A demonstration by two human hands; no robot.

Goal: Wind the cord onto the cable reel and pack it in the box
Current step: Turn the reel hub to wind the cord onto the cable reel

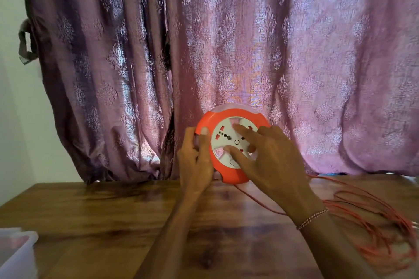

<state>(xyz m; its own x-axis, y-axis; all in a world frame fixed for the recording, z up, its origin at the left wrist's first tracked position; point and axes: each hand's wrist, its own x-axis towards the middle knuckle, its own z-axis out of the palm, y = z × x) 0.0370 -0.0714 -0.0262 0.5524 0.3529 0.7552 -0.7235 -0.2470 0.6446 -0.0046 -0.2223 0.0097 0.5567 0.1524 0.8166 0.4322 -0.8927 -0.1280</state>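
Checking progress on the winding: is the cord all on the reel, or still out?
Mostly out. The cord lies in loose loops on the table, one strand running to the reel.

Both forearms reach forward. The left hand is curled in a side grip. The right hand spreads its fingers, a bracelet at the wrist.

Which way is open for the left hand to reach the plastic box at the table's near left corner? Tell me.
Probably yes, but not at once. The left hand grips the orange cable reel's rim and must let go first. Bare wooden table lies between it and the plastic box; the loose cord is on the other side.
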